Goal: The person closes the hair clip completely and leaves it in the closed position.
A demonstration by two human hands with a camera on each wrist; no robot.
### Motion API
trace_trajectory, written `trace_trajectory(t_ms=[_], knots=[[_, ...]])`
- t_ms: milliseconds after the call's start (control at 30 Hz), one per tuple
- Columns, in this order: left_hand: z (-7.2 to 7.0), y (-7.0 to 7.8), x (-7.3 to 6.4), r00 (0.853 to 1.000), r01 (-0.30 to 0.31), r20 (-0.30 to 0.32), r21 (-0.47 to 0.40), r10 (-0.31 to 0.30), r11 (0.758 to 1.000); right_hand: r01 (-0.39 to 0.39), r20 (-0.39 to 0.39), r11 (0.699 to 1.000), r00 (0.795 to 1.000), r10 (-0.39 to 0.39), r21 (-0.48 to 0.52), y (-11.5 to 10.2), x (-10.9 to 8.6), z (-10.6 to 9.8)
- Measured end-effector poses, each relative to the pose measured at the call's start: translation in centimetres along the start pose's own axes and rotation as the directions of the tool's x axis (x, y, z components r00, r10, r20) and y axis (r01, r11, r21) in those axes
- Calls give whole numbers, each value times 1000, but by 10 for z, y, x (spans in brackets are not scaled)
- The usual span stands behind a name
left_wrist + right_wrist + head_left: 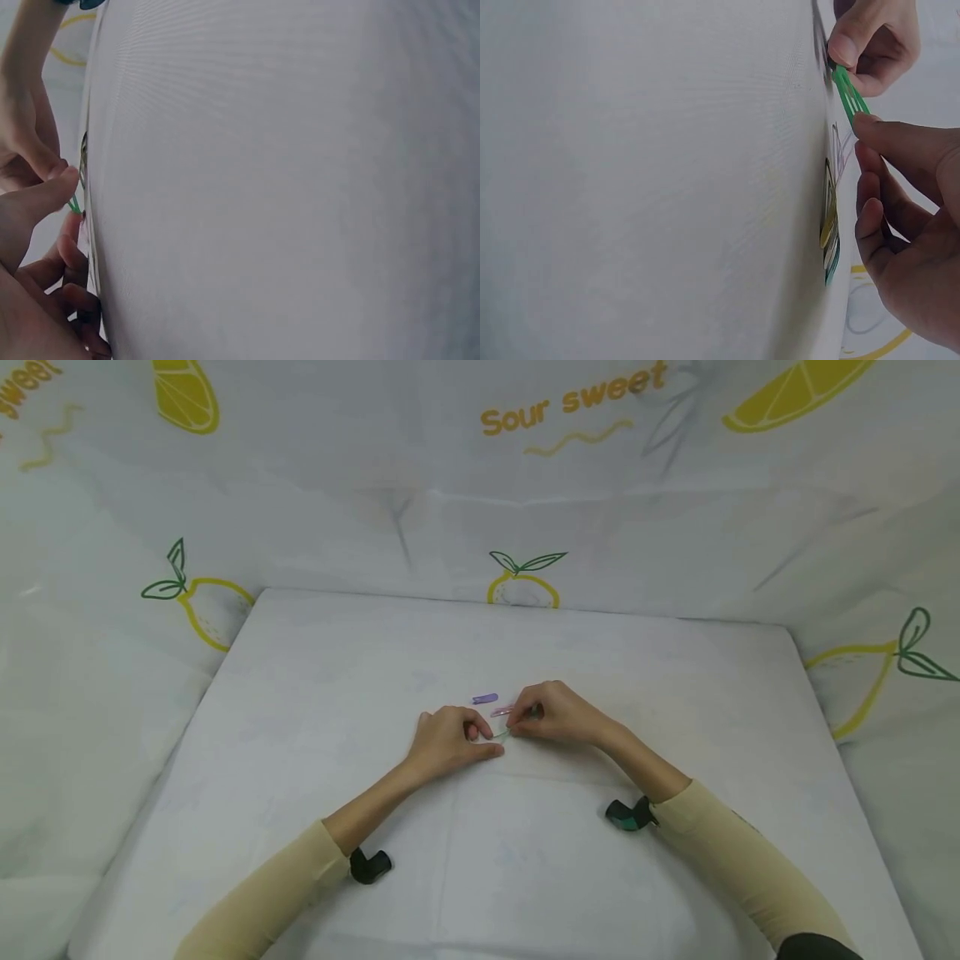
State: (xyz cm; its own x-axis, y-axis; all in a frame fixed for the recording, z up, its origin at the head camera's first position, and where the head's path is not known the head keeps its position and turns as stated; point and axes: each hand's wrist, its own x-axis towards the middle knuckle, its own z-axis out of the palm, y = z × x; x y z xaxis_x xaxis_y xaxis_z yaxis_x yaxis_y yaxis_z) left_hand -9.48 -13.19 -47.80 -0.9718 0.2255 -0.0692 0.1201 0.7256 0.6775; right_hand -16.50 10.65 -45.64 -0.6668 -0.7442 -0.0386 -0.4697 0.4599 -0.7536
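A slim green snap hair clip point(850, 94) is stretched between my two hands just over the white table. My right hand point(558, 714) pinches one end between thumb and fingertips. At the other end are the thumb and forefinger of my left hand point(450, 742), gripping its tip. In the left wrist view only a short bit of the green clip point(74, 205) shows between the left fingertips. Just beyond the hands lie a purple hair clip point(485, 699) and a pink one point(501, 712), the pink partly covered by the right fingers.
Beside the right hand, several more clips point(829, 229), yellow, dark and teal, lie on the white-covered table point(360, 643). A white curtain point(337, 510) with lemon prints rises behind the table and along its sides. Dark wrist cameras point(630, 815) sit at both cuffs.
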Motion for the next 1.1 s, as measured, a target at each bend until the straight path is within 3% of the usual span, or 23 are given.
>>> trace_trajectory(t_ms=[467,667,867,1033,1100], knots=[[-12,0,1,996,-76,-61,-64,72,995,33,-92,998,995,-28,58,-3,-4,-2],[5,-18,8,972,-205,-144,-115,188,972,37,-116,997,993,-29,68,-5,-9,-4],[12,-28,16,949,-267,-206,-116,240,957,6,-145,996,989,7,91,-5,-13,-4],[2,-12,11,937,-305,-217,-125,274,944,-7,-176,994,984,25,105,-8,-17,-5],[-4,-1,8,941,-295,-208,-114,268,949,-6,-191,994,981,27,107,-10,-18,-5]])
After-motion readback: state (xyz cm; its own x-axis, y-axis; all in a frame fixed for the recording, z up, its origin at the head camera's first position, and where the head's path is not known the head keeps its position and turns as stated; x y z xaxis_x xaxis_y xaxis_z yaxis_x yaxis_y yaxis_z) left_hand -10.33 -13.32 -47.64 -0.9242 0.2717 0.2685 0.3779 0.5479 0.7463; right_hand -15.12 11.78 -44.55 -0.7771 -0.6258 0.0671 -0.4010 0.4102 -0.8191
